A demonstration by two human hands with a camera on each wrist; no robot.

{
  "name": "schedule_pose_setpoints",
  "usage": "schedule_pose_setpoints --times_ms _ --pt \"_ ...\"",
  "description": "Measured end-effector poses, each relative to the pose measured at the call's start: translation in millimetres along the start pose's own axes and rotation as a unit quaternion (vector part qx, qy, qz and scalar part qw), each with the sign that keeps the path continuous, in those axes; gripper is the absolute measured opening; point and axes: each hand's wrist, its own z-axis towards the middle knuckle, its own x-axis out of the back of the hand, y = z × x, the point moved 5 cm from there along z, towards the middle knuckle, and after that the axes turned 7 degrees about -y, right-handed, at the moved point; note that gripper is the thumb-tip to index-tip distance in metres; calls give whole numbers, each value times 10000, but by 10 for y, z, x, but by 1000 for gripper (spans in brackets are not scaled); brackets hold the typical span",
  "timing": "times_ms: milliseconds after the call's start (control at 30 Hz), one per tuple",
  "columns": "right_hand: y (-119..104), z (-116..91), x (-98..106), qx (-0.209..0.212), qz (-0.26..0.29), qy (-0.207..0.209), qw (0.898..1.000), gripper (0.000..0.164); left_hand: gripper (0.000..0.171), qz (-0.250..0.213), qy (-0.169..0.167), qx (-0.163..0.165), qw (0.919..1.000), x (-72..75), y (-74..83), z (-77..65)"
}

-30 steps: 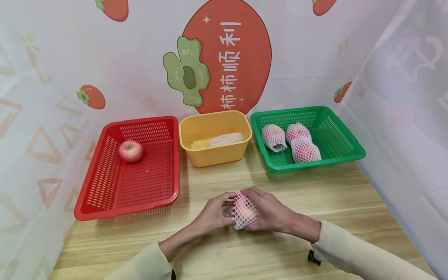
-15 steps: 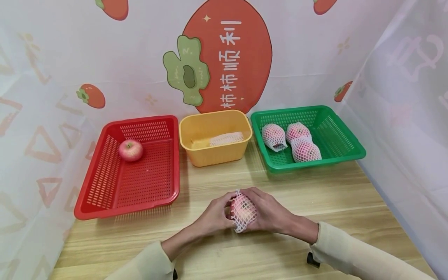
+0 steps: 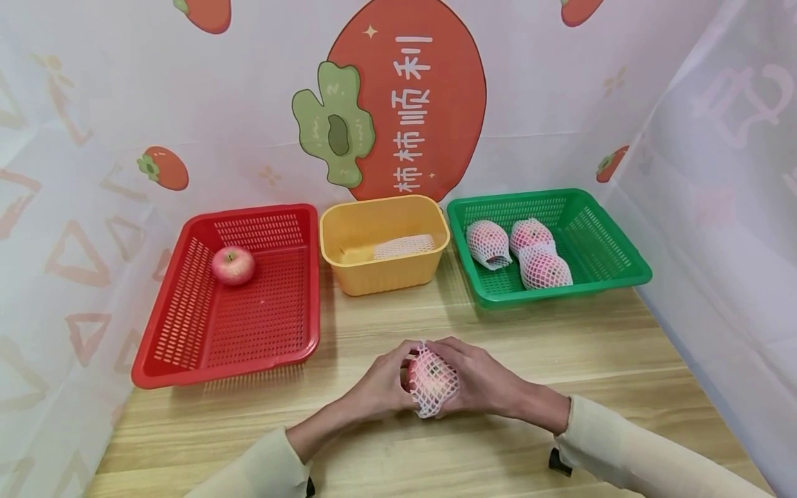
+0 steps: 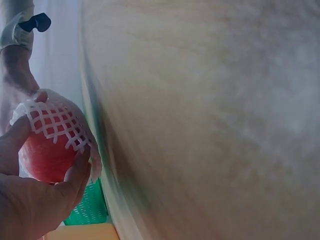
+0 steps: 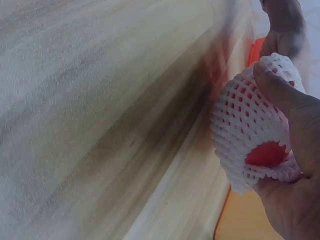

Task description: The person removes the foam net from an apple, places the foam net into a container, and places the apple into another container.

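Between the two hands, over the front of the table, is a red apple (image 3: pixel 434 377) in a white foam fruit net (image 5: pixel 245 110). My left hand (image 3: pixel 384 384) curls its thumb and fingers around one side; in the left wrist view they hold the apple's bare red skin (image 4: pixel 47 162) by the net's edge. My right hand (image 3: pixel 484 382) grips the opposite side over the netting. A round patch of red skin shows through the net's open end in the right wrist view. Parts of the fingers are hidden behind the apple.
A red basket (image 3: pixel 264 318) at left holds one bare apple (image 3: pixel 233 265). Behind the hands, a yellow bin (image 3: pixel 386 273) contains flat white foam nets (image 3: pixel 405 247). At right, a green basket (image 3: pixel 600 238) holds several netted apples (image 3: pixel 488 242). A printed cloth hangs behind.
The net has spread further over the apple toward the left hand, and its lower edge hangs slightly lower. Both hands stay in nearly the same place. Baskets and bin have not moved.
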Motion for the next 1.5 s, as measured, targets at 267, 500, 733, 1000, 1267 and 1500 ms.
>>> schedule_pose_setpoints --times_ms 267,500,733,1000,1267,1500 --pt "32 0 77 -92 12 -155 9998 100 83 136 105 -277 9995 58 29 -10" --pt "53 0 149 113 -68 -4 9999 80 84 618 353 -343 9969 111 28 -28" --pt "38 -21 234 274 -125 160 9994 53 83 821 465 -352 9949 170 44 -38" --pt "-28 8 421 591 -147 535 9967 23 77 1028 384 87 9939 194 12 -64" --pt "-108 69 643 870 -269 573 9942 24 81 984 477 211 9938 253 1 -111" --pt "-141 168 873 984 -565 896 9895 24 88 1062 576 244 9924 336 33 -140"
